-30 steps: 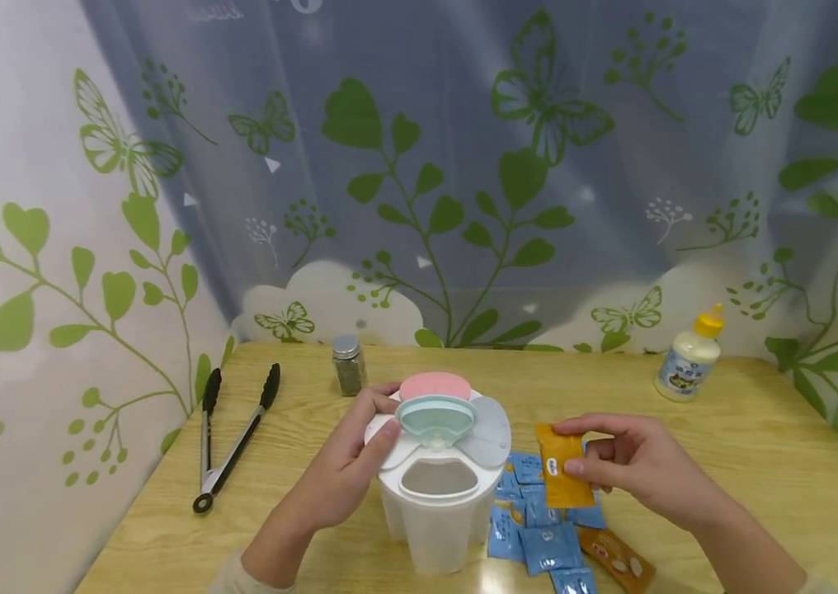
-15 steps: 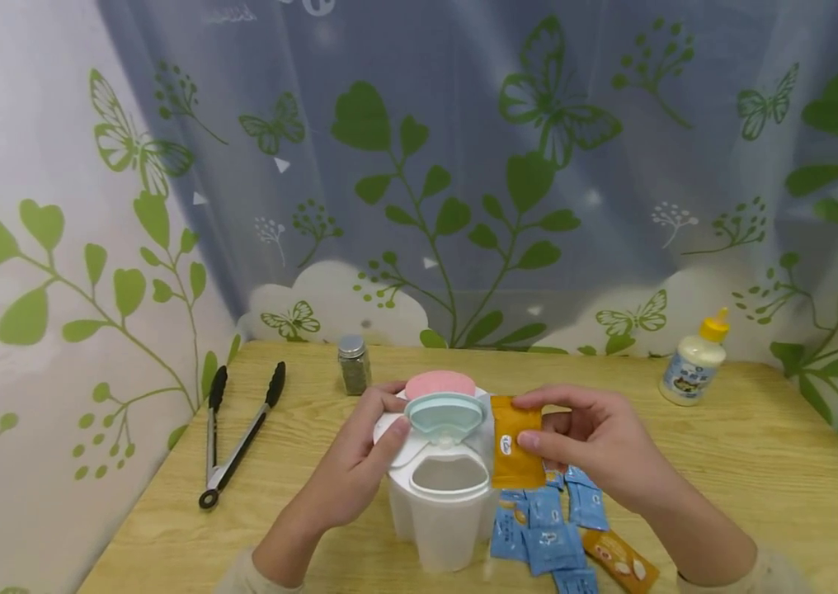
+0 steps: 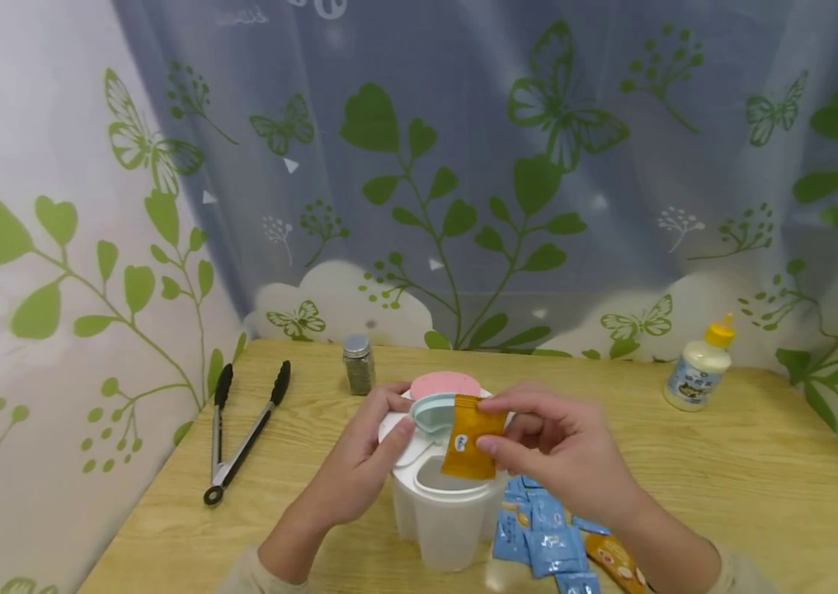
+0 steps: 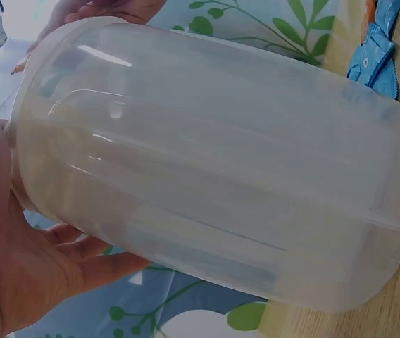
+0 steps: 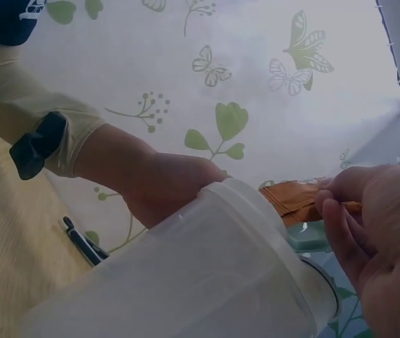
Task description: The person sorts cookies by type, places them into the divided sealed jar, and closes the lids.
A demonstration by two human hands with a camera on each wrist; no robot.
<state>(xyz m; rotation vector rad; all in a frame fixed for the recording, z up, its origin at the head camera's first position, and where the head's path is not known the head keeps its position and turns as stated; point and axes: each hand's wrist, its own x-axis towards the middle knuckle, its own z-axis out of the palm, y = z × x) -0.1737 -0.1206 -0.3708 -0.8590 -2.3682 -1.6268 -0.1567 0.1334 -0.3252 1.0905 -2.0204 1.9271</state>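
A translucent storage canister (image 3: 449, 532) with a white lid stands upright on the table. Its mint-green flap (image 3: 428, 415) is raised, uncovering the front opening, while a pink flap (image 3: 444, 384) lies at the back. My left hand (image 3: 360, 462) grips the lid's left side, fingers round its edge, as the left wrist view also shows. Between thumb and fingers my right hand (image 3: 563, 450) pinches an orange snack packet (image 3: 468, 458). That packet hangs over the front opening, partly covering the green flap and the opening. In the right wrist view the packet (image 5: 291, 201) is just above the lid.
Several blue packets (image 3: 556, 551) and a brown-orange packet (image 3: 614, 563) lie right of the canister, partly under my right forearm. Spread tongs (image 3: 247, 450) lie at the left. A small spice jar (image 3: 359, 371) stands behind, and a yellow-capped squeeze bottle (image 3: 695, 379) at the back right.
My right hand has carried the orange packet leftward from above the blue packets to over the canister's opening. The left hand keeps its hold on the lid. The head view has shifted slightly.
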